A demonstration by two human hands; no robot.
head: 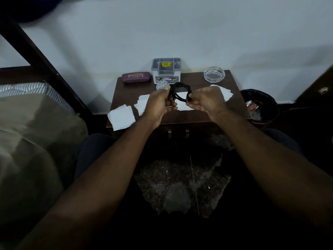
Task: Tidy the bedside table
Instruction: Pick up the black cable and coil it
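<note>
Early on: left hand [158, 103] and right hand [207, 101] each pinch a coiled black cable [180, 88] above the table [196, 78]; paper scraps [121, 118] and a foil wad [162, 86] not yet cleared.

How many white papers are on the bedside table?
3: front-left paper overhanging the corner; centre paper partly behind the left hand; right paper near the ashtray. Others may be hidden.

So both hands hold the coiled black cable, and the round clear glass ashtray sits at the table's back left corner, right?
No. The left hand and right hand do hold the coiled black cable, but the round clear glass ashtray sits at the wooden table's back right corner; the head view shows it.
</note>
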